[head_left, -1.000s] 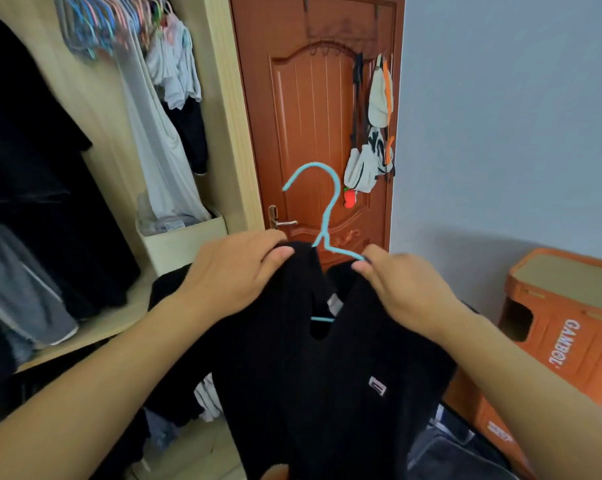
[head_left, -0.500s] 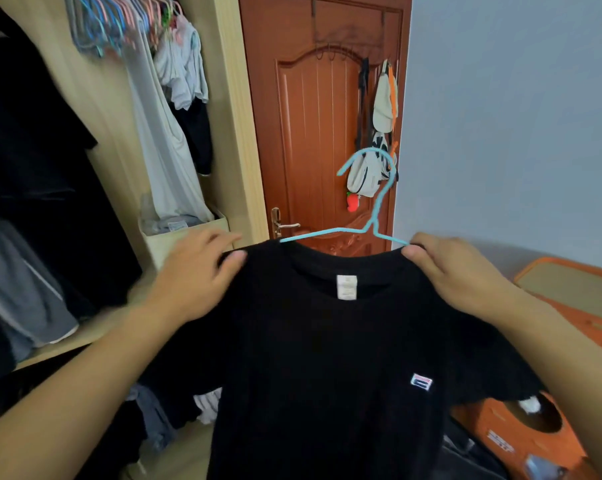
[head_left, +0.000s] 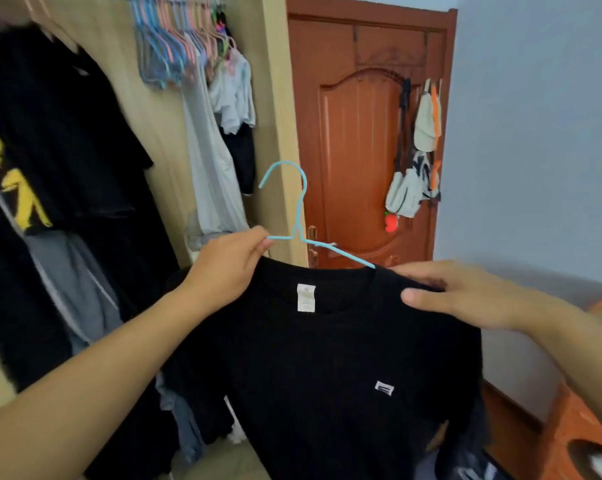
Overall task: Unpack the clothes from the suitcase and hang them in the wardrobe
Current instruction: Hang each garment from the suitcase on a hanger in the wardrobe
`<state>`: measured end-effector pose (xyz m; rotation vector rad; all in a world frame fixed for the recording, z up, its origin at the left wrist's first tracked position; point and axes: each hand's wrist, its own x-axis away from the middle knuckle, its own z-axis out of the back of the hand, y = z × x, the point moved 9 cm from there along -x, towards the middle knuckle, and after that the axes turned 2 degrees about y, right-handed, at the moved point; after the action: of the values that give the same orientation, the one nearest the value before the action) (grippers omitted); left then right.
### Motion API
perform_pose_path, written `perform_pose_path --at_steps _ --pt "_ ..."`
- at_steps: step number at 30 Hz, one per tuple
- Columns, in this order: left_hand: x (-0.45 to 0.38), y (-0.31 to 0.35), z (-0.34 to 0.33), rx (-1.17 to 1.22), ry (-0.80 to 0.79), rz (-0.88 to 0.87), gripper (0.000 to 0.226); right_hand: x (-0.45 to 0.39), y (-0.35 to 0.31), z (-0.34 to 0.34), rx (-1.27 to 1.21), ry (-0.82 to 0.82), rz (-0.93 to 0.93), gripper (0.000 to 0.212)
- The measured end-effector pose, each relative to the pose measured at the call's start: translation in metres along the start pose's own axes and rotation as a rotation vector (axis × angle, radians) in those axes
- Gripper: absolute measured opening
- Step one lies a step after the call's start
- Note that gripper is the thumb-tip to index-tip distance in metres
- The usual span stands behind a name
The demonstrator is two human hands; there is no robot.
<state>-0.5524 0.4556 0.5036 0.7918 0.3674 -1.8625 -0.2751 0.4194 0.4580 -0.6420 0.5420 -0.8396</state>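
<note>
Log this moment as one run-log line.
left hand: pinches blue hanger | right hand: rests open on black T-shirt shoulder | shirt on hanger, not yet hung

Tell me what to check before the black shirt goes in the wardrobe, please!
1. Shirt on the hanger: cannot tell; the right arm runs into the collar, the left end is hidden by the hand.
2. Left hand pinches the hanger arm: ok.
3. Right hand rests flat on the shoulder, steadying it: ok.
4. Hook free and pointing up: ok.
5. Room on the rail: cannot tell; spare hangers crowd the part in view.
6. Shirt hangs level: not ok, the hanger tilts down to the right.
</note>
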Motion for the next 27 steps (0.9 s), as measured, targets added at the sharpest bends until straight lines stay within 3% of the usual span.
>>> perform_pose_path --at_steps 2,4,6,8,11,17,22,27 --pt "-0.009 -0.042 0.017 0.006 0.006 0.083 0.034 -0.02 -0.028 -0.017 -0.035 -0.204 0.044 0.063" --pt "-0.023 -0.09 0.039 0.048 0.035 0.169 0.033 -0.054 -0.064 -0.024 -0.07 -0.242 0.079 0.066" --pt "-0.044 -0.134 0.064 0.072 0.049 0.231 0.029 -0.1 -0.103 -0.028 -0.096 -0.119 0.138 0.049" --pt "-0.065 -0.175 0.09 0.022 0.035 0.298 0.025 -0.15 -0.138 -0.022 0.084 0.181 0.173 0.044" --pt "-0.08 -0.247 0.138 -0.116 0.051 0.53 0.059 -0.214 -0.172 -0.012 0.263 0.414 0.108 0.045" --pt "-0.13 -0.353 0.269 -0.196 0.422 0.517 0.066 -0.329 -0.257 0.0 0.626 0.594 0.082 0.048" --pt "-0.203 -0.431 0.305 -0.074 0.424 0.532 0.065 -0.409 -0.315 -0.01 0.733 0.634 0.099 0.051" --pt "-0.258 -0.487 0.287 0.045 0.384 0.627 0.038 -0.425 -0.32 -0.007 0.7 0.681 0.086 0.049"
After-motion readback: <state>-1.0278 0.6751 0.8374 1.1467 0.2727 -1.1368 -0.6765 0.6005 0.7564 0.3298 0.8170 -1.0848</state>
